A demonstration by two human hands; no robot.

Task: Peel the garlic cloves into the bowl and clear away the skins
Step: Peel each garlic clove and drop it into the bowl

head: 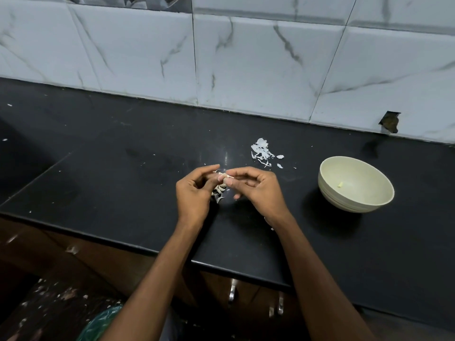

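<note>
In the middle of the frame the left hand [194,193] and the right hand [256,190] meet above the black countertop [123,156]. Both hands have their fingers curled, and between the fingertips they pinch one small garlic clove [223,176], pale with a bit of skin sticking out. Just below the fingers, a small heap of unpeeled cloves [219,191] lies on the counter; the left hand covers part of it, so I cannot tell how many there are.

To the upper right of the hands, near them but apart, a little pile of white skins [262,150] is spread on the counter, with a few loose flakes beside it. At the right of the frame stands the pale green bowl [330,190], well apart from the hands. Inside it one small yellowish piece [340,184] is lying, probably a peeled clove, but it is too small to be sure.

Behind the counter, across the upper part of the frame, runs a wall of white marble-look tiles [246,57], with a broken hole [389,121] at the right. At the bottom, dark cabinet doors with metal handles [232,294] are visible, and in the lower left a green plastic bag [103,323], partly hidden by the left forearm
</note>
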